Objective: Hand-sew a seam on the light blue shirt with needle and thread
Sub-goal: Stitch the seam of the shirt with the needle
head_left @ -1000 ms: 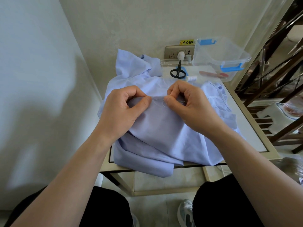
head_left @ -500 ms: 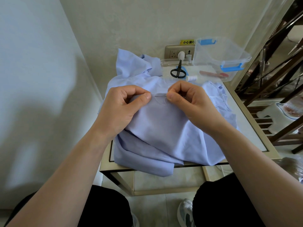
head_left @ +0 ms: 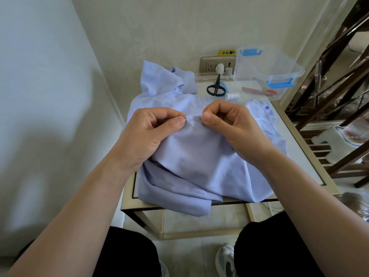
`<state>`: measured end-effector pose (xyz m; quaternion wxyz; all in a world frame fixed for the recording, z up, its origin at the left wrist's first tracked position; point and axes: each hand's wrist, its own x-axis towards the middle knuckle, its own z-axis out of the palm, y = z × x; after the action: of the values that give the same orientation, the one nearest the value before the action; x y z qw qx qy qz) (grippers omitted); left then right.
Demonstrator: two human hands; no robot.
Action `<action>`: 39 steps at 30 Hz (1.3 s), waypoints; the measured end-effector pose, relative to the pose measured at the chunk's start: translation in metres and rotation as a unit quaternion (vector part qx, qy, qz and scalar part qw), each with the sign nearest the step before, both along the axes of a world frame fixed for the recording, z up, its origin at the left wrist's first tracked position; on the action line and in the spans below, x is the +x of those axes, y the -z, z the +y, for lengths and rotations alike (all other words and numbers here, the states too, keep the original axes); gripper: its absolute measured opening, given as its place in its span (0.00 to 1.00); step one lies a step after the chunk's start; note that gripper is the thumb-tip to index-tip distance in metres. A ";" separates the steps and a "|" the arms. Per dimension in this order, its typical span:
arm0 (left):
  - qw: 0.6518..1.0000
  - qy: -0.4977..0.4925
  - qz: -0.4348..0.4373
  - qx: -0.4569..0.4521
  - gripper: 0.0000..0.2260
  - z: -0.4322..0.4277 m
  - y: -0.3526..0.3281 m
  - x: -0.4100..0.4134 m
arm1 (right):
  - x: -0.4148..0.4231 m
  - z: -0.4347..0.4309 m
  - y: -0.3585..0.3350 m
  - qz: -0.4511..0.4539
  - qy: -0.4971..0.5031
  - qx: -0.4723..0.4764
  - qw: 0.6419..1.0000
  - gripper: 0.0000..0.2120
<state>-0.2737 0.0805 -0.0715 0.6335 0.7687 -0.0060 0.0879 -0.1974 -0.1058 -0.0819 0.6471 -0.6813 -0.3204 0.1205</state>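
Corner table (head_left: 299,140) | left hand (head_left: 151,132) pinches light blue shirt (head_left: 199,160) fold, likely to steady the seam | right hand (head_left: 231,124) pinches needle (head_left: 194,119), tip at fold between thumbs | scissors (head_left: 216,89), thread spool (head_left: 232,95) just beyond right hand

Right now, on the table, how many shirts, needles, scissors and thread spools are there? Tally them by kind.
shirt: 1
needle: 1
scissors: 1
spool: 1
Total: 4
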 end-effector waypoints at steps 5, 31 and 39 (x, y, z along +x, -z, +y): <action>0.999 0.032 0.017 -0.025 0.07 0.001 0.001 -0.001 | 0.000 -0.001 0.000 0.022 -0.015 0.022 0.999 0.08; 0.996 0.020 0.025 -0.078 0.05 -0.004 -0.001 0.003 | 0.006 -0.007 0.005 0.095 -0.006 0.010 0.995 0.05; 0.998 0.044 0.033 -0.044 0.05 -0.010 -0.001 0.001 | 0.002 0.000 0.008 0.023 0.007 -0.005 1.000 0.05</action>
<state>-0.2726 0.0704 -0.0708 0.6700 0.7414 -0.0148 0.0347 -0.1958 -0.1063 -0.0902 0.6516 -0.6837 -0.3004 0.1334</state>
